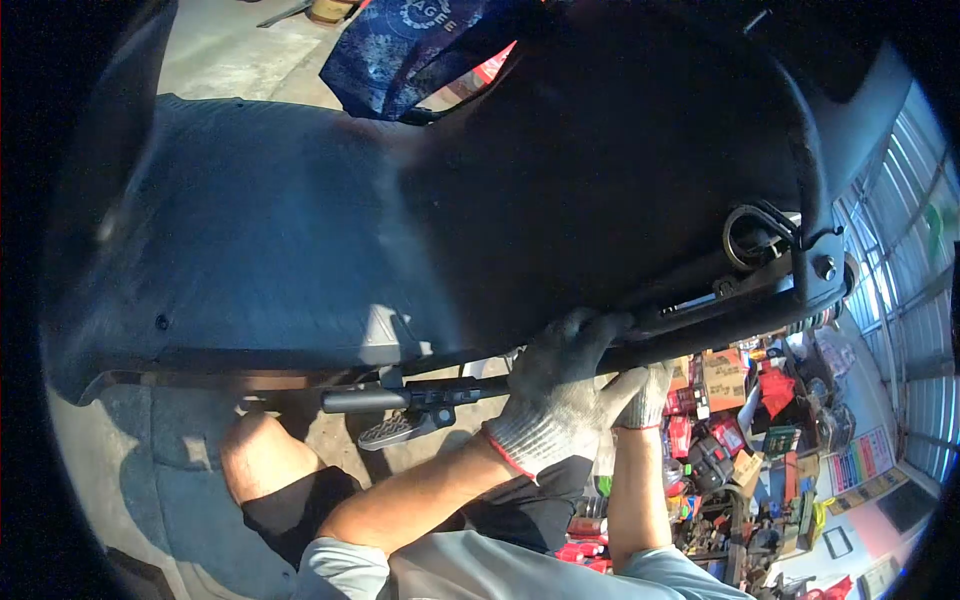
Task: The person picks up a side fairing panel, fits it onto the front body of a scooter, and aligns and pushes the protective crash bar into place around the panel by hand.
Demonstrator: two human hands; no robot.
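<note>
A long motorcycle seat (pixel 270 220), dark and smooth, fills the upper view. A black grab rail (pixel 725 325) runs along its near right edge. My left hand (pixel 560 385), in a grey-white knit glove, is closed around the rail's left part, fingers above and thumb below. Close beside it, my right hand (pixel 645 402), in a matching glove, reaches up under the rail. Its fingers are mostly hidden behind the rail and the left hand. To the left, a black footpeg (pixel 365 400) sticks out below the seat's edge.
A shoe (pixel 393 430) and my bare knee (pixel 265 455) are below the seat. Cluttered boxes and parts (pixel 725 380) lie at the lower right, near a corrugated metal wall (pixel 900 220). A dark blue printed bag (pixel 385 60) is beyond the seat.
</note>
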